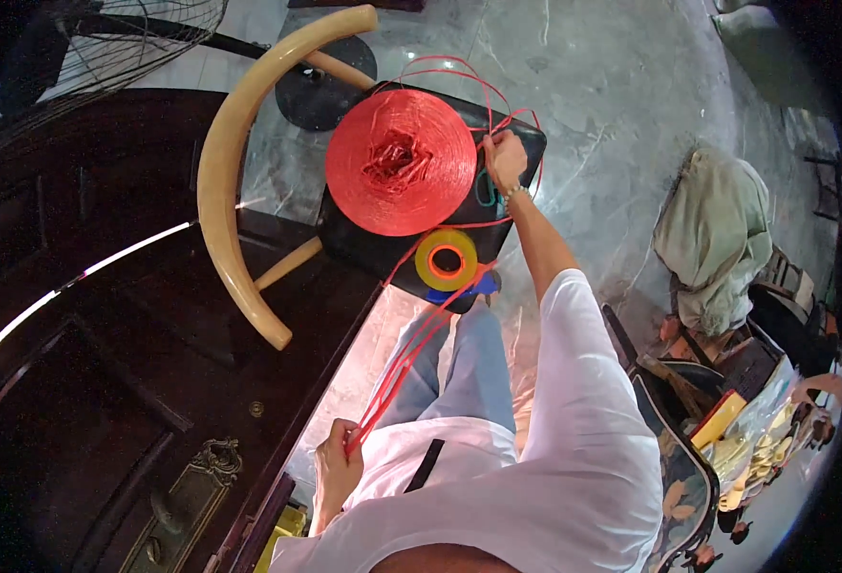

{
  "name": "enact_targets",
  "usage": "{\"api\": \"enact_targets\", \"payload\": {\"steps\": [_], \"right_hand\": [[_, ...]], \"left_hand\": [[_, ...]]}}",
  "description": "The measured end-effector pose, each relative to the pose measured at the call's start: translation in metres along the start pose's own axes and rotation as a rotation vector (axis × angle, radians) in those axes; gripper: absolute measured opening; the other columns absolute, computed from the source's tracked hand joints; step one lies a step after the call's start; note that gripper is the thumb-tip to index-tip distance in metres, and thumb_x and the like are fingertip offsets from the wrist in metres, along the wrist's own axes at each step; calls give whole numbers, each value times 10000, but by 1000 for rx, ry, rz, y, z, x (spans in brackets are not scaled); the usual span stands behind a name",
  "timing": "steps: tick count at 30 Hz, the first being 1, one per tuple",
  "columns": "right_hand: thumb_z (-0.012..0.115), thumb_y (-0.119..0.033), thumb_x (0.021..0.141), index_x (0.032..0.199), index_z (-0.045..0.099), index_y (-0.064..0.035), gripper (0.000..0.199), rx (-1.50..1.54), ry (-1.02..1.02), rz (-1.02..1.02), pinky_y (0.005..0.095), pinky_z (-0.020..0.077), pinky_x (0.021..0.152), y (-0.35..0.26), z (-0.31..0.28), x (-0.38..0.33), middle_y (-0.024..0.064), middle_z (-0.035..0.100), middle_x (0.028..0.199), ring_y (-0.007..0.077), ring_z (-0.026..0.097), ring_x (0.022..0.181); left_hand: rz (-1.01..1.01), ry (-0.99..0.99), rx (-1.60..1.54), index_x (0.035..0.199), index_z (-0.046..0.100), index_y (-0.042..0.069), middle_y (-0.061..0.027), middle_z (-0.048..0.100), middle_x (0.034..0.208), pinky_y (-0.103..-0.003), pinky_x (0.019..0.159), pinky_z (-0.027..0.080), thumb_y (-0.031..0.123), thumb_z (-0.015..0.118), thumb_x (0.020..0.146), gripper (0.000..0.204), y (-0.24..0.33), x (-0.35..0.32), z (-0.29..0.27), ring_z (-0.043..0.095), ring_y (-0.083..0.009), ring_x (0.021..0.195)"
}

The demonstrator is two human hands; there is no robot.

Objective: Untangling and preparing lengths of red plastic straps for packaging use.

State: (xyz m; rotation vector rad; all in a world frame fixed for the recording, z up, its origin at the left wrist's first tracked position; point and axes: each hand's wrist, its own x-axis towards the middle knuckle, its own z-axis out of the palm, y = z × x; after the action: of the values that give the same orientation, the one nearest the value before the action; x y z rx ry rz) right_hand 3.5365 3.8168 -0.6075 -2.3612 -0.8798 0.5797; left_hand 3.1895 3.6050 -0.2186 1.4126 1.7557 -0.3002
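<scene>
Head view: your left hand (pixel 337 468) and right hand (pixel 504 160) each pinch the light, slippery red twine (pixel 411 344) strung from the spool (pixel 400 162) on the chair seat (pixel 363 244).

Light is uneven: the grey marble floor (pixel 612 105) in the upper middle is bright and carries soft sheen, while the dark wooden door (pixel 106 382) filling the left and lower left sinks into near black, broken only by a thin white streak of glare. The red spool (pixel 400 162) and the white shirt (pixel 574 477) are well lit and fairly sharp. Fisheye bending curves straight edges, and the corners fall off into a black vignette, with detail softening at the right rim.
</scene>
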Motion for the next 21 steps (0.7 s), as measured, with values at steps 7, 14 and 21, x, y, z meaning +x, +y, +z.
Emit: {"api": "enact_targets", "payload": {"steps": [7, 14, 21], "right_hand": [[599, -303, 746, 758, 589, -36, 268, 190, 40, 19, 409, 458, 659, -19, -18, -8, 138, 614, 730, 317, 600, 695], [580, -183, 804, 856, 511, -28, 177, 532, -124, -41, 299, 446, 555, -25, -64, -43, 94, 567, 648, 175, 557, 585], [499, -213, 907, 878, 517, -42, 174, 1117, -312, 320, 216, 426, 515, -34, -132, -110, 3, 534, 678, 80, 508, 554]], "left_hand": [[37, -6, -14, 902, 492, 62, -151, 516, 597, -372, 478, 400, 51, 521, 812, 95, 15, 14, 1, 545, -323, 534], [182, -30, -13, 931, 472, 71, -169, 537, 618, -403, 484, 400, 47, 511, 801, 138, 24, 35, 15, 554, -357, 567], [233, 110, -32, 905, 490, 51, -164, 548, 615, -409, 483, 400, 56, 505, 813, 93, 15, 49, 17, 564, -346, 564]]}}
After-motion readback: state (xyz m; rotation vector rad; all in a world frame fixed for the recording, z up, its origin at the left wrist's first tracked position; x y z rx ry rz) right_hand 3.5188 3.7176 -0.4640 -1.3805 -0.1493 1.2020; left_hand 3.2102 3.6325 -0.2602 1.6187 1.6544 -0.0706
